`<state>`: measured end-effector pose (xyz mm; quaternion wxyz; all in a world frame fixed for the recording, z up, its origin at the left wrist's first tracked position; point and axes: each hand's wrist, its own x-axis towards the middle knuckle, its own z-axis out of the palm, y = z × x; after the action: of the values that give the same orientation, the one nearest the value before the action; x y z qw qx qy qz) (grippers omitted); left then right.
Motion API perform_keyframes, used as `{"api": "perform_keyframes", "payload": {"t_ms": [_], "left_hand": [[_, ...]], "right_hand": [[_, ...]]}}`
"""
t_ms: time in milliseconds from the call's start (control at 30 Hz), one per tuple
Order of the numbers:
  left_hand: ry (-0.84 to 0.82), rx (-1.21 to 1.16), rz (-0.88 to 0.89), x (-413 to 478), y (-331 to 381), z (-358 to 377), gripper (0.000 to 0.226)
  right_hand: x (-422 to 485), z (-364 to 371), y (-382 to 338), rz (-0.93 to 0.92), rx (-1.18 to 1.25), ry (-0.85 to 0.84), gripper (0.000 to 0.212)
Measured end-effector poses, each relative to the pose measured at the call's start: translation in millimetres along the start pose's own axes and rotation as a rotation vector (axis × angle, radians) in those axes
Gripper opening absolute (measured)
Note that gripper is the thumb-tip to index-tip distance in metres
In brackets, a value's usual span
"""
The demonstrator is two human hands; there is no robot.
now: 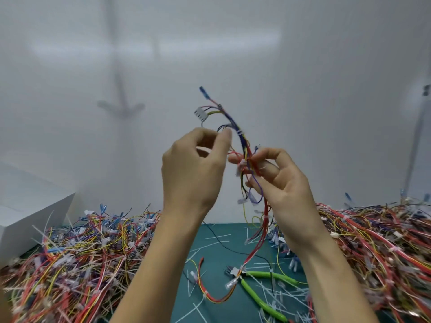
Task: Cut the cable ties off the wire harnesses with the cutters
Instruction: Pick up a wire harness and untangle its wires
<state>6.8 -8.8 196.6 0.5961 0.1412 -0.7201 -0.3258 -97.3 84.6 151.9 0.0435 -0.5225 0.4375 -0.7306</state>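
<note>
Both hands are raised in front of the wall with a multicoloured wire harness between them. My right hand pinches the bundle near a white cable tie. My left hand has thumb and fingers curled close to thin wires at the harness's upper part; whether it pinches them is unclear. Another white tie wraps the bundle higher up, below a white connector. The green-handled cutters lie on the mat below, untouched, partly under hanging red wires.
Big heaps of harnesses lie at the left and right. A green cutting mat between them is strewn with cut tie pieces. A white box stands at far left. A pale wall rises behind.
</note>
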Motion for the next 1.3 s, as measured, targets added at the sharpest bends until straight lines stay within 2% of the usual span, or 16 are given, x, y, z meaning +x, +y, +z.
{"api": "perform_keyframes", "payload": {"t_ms": [133, 200, 267, 400, 533, 600, 767, 1067, 1200, 1300], "left_hand": [[-0.105, -0.098, -0.112, 0.3, -6.3, 6.1, 0.015], [-0.145, -0.244, -0.171, -1.2, -12.7, 4.3, 0.005], [-0.203, -0.339, -0.201, -4.4, -18.0, 1.2, 0.007], [-0.297, -0.243, -0.171, -14.5, -29.6, 0.1, 0.010], [-0.303, -0.179, -0.143, -17.8, -34.1, 0.7, 0.009], [-0.293, -0.201, -0.159, -16.6, -32.4, -1.2, 0.009], [-0.294, -0.354, -0.229, -15.4, -24.2, -9.6, 0.010], [-0.296, -0.339, -0.197, -7.6, -12.8, -6.1, 0.007], [-0.276, -0.412, -0.268, -11.6, -14.3, -0.4, 0.012], [-0.288, -0.316, -0.341, -15.1, -23.0, 0.3, 0.018]], "right_hand": [[-1.7, 2.9, -2.9, 0.077, -0.106, -0.081, 0.034], [-2.8, 2.5, -6.3, 0.107, -0.177, -0.120, 0.031], [-3.5, 0.7, -11.1, 0.150, -0.276, -0.142, 0.022], [-5.1, -3.0, -20.9, 0.232, -0.475, -0.180, 0.003], [-4.7, -3.7, -22.1, 0.192, -0.674, -0.110, 0.015], [-3.8, -4.2, -20.1, 0.164, -0.658, -0.076, 0.016], [-1.4, -4.8, -19.2, 0.110, -0.627, -0.144, 0.016], [0.1, 3.9, -18.5, 0.021, -0.481, -0.027, 0.010], [1.1, 3.4, -14.3, 0.039, -0.402, 0.026, 0.011], [2.1, 0.8, -9.4, 0.092, -0.300, 0.079, 0.013]]}}
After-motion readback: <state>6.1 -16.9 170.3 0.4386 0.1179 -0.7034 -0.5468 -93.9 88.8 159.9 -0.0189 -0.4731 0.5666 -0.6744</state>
